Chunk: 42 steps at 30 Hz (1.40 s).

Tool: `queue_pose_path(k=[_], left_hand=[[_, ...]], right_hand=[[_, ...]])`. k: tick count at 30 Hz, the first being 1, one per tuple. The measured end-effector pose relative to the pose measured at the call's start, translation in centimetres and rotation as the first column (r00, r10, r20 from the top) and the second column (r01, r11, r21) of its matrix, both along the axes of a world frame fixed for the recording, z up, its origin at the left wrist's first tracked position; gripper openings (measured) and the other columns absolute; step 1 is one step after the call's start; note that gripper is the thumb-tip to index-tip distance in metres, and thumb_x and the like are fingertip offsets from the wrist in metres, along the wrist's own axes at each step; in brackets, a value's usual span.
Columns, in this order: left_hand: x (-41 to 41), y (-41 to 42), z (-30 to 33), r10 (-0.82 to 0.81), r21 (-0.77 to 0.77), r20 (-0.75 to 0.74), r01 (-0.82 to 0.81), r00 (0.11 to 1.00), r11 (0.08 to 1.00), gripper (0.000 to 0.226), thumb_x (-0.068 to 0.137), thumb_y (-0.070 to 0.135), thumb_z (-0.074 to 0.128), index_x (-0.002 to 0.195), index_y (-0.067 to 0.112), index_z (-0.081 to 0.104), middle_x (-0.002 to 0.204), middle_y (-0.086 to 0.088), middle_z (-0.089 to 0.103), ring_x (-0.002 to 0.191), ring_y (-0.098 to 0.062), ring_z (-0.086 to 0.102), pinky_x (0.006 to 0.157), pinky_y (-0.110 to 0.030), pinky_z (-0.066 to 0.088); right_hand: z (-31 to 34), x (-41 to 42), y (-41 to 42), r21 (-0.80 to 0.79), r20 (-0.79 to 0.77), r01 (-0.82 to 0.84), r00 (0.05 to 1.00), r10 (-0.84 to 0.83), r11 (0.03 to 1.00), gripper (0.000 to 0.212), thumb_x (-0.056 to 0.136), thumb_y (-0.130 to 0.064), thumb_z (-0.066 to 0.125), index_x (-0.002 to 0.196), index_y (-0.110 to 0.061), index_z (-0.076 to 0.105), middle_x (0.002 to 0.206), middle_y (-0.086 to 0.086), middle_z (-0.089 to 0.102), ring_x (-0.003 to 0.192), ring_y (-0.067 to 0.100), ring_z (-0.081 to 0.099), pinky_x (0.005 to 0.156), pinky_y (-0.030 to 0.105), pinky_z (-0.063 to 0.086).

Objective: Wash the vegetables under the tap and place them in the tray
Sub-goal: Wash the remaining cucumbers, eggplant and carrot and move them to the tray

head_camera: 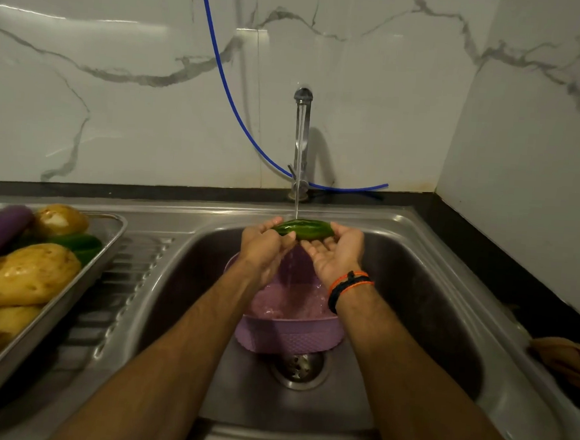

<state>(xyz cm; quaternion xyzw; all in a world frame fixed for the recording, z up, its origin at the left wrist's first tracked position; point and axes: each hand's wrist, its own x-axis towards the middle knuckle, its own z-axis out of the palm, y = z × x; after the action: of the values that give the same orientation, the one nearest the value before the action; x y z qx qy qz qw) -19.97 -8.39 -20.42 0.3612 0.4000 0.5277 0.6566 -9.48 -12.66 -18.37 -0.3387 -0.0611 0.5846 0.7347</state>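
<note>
No writing, label, brand, number or sign can be read anywhere around the hands.

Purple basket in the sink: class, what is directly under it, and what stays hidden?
The purple basket sits on the sink floor, its near edge partly over the drain. The drain's far part and the floor beneath are covered. Water pools inside.
</note>
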Motion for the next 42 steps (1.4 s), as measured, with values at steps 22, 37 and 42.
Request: queue_pose_path(k=[22,37,42], left_hand=[[-0.3,-1.1,0.9,-0.012,-0.034,0.193,0.019,0.981,0.999,0.057,0.079,0.027,0.075,0.121,-0.009,0.062,0.120,-0.024,0.068,0.116,-0.036,0.065,0.103,-0.048,0.051],[-6.0,-2.5,1.9,0.116,0.040,-0.583,-0.115,0.804,0.993,0.065,0.048,0.020,0.075,0.108,0.001,0.061,0.095,-0.017,0.070,0.087,-0.031,0.071,0.077,-0.051,0.062],[-9.2,-5.9,4.2,0.186,0.182,-0.838,-0.059,0.512,0.982,0.031,0.064,0.017,0.069,0.094,0.013,0.073,0.093,-0.010,0.077,0.090,-0.027,0.073,0.084,-0.040,0.061]], right_hand=[[-0.2,-2.2,-0.4,0.061,0.162,-0.132,0.979,0.121,0.989,0.042,0.102,-0.033,0.038,0.109,-0.002,0.065,0.117,0.021,0.067,0.111,0.032,0.062,0.107,0.045,0.043],[-1.0,-3.6,-0.9,-0.161,0.925,-0.031,0.344,0.161,0.987,0.009,0.080,-0.029,0.052,0.085,-0.031,0.060,0.099,0.001,0.073,0.097,0.024,0.067,0.090,0.048,0.054],[-1.5,-5.2,-2.6,-0.407,0.865,-0.175,-0.388,0.317,0.896,0.023,0.084,-0.023,0.057,0.103,-0.018,0.068,0.103,0.008,0.071,0.096,0.027,0.065,0.085,0.038,0.054]])
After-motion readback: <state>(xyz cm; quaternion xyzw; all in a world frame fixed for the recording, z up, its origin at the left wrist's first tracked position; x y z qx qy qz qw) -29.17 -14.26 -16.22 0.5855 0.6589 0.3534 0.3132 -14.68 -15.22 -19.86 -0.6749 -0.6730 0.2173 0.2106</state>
